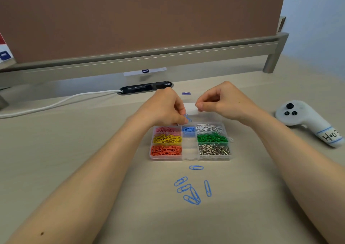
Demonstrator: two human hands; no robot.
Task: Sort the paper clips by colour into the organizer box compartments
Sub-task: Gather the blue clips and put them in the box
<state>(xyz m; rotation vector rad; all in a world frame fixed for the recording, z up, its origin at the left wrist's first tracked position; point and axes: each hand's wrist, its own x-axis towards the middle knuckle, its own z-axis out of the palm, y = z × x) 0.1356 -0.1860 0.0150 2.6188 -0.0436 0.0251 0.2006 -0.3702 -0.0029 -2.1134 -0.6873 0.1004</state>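
The left hand (164, 107) pinches a blue clip (188, 118) between thumb and fingertips, just above the far edge of the box (189, 158). The clip's long axis slants, its lower end towards the right and down at the blue compartment (188, 130). The right hand (220, 101) has its thumb and forefinger closed on a white tab (190, 109) held above the box's far side; whether the tab belongs to a lid cannot be told.

The box lies flat with its long side left to right. Its left column holds pink, yellow and orange clips from far to near, its right column white, green and silver, and blue ones fill the far cell of the middle column.

Near the person, loose clips (188, 191), all blue, lie on the bench (74, 150). One lies crosswise just beside the box, one runs roughly far to near, and the rest overlap in a small heap.

The bench is pale beige. A white controller (306, 120) with a handwritten label rests at the right. A white cable (56, 103) runs into a black port (145, 87) at the back. Behind stands a brown partition (140, 19) on a grey rail, with a pale blue wall (317, 19) to the right.
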